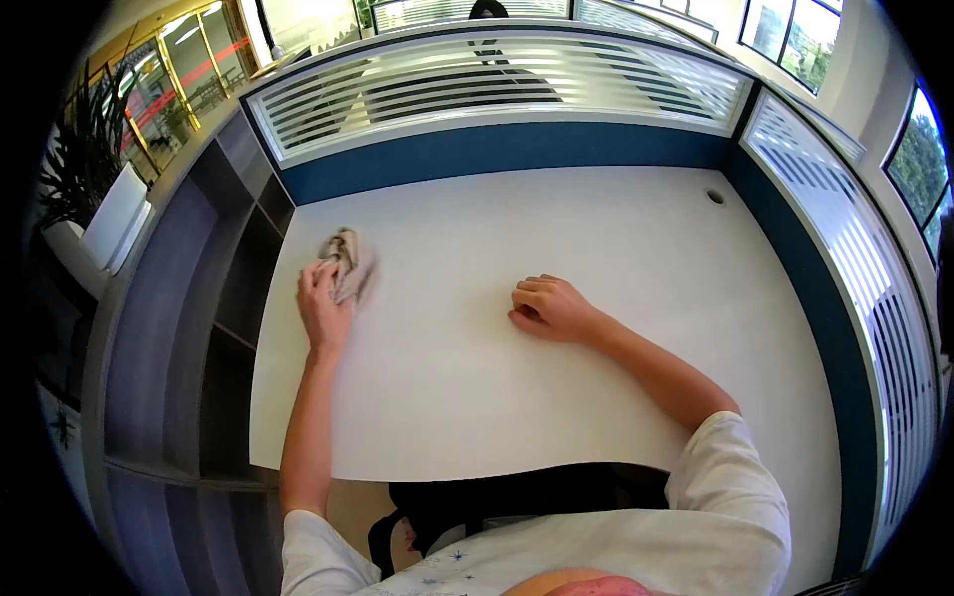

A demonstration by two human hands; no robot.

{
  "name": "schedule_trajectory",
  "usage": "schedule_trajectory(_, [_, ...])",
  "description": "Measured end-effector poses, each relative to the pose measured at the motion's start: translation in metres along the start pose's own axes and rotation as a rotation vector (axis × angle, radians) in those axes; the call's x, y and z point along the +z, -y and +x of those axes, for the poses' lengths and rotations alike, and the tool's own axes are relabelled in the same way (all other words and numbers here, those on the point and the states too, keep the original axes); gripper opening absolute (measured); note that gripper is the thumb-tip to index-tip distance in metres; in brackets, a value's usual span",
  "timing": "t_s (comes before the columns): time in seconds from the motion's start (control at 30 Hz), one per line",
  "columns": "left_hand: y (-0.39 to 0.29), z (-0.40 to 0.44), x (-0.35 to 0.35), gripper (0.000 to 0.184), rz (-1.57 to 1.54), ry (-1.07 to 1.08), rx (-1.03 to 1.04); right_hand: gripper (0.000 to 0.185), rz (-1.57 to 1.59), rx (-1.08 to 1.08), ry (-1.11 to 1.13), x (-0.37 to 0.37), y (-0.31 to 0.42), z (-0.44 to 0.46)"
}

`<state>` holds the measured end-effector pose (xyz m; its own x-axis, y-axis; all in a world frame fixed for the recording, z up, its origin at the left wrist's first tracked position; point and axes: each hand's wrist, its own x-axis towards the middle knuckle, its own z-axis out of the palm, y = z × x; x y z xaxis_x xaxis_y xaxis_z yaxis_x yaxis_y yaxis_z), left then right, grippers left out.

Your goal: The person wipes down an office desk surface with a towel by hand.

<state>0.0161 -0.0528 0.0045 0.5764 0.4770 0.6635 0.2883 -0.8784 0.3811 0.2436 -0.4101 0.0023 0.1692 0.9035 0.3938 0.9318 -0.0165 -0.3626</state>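
Note:
A crumpled beige-grey cloth (348, 263) lies on the white desk (437, 397) near its left edge, slightly smeared by motion. My left hand (325, 303) grips the cloth, with the arm stretched forward. Around the middle of the desk rests my right hand (550, 308), its fingers curled in a loose fist against the surface. Nothing shows in the right hand, and its palm side is partly hidden.
Blue partition panels (517, 147) with striped glass (646, 84) border the desk at the back and right. Grey shelving (164, 328) stands along the left. A round cable hole (715, 197) sits at the back right. A potted plant (84, 149) stands beyond the shelving. Behind the glass is a person (488, 10).

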Motion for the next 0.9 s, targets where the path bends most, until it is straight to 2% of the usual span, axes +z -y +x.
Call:
schedule_trajectory(0.03, [-0.001,-0.001,-0.002,0.057,0.095,-0.052,0.003,0.025,-0.007,0.004,0.001,0.0,0.001,0.0])
schedule_trajectory(0.13, [-0.02,-0.01,0.004,0.054,0.009,0.018,0.099,0.024,-0.006,0.019,-0.002,0.002,0.004,0.003])
schedule_trajectory(0.17, [-0.039,-0.019,0.009,0.051,-0.147,0.096,0.108,0.023,0.002,0.031,-0.004,0.003,0.004,0.003])
schedule_trajectory(0.2, [-0.04,-0.029,0.029,0.049,-0.404,0.229,0.169,0.024,0.01,0.043,-0.009,0.004,0.003,0.003])
schedule_trajectory(0.23, [-0.07,-0.039,0.027,0.048,-0.556,0.359,0.326,0.024,0.013,0.009,-0.03,0.007,0.0,0.003])
schedule_trajectory(0.27, [-0.096,-0.049,0.018,0.047,-0.66,0.581,0.386,0.025,0.012,-0.025,-0.049,0.009,-0.004,0.003])
schedule_trajectory(0.3, [-0.128,-0.058,0.009,0.048,-0.898,0.738,0.361,0.026,0.008,-0.058,-0.064,0.01,-0.007,0.002])
schedule_trajectory(0.33, [-0.153,-0.066,0.0,0.049,-0.968,0.797,0.341,0.027,0.029,-0.101,-0.048,0.007,-0.007,0.0])
schedule_trajectory(0.4, [-0.145,-0.07,0.01,0.05,-0.964,0.808,0.364,0.029,0.066,-0.183,-0.008,-0.006,-0.006,-0.002])
schedule_trajectory(0.5, [-0.126,-0.065,0.01,0.052,-1.155,0.827,0.075,0.03,0.057,-0.075,0.048,-0.005,0.0,0.001])
schedule_trajectory(0.6, [-0.123,-0.066,0.01,0.055,-1.184,0.838,0.057,0.03,0.063,-0.07,0.038,0.0,-0.003,0.003])
schedule_trajectory(0.9, [-0.128,-0.064,0.007,0.055,-1.071,0.779,0.19,0.03,0.049,-0.068,0.051,-0.001,-0.003,0.003])
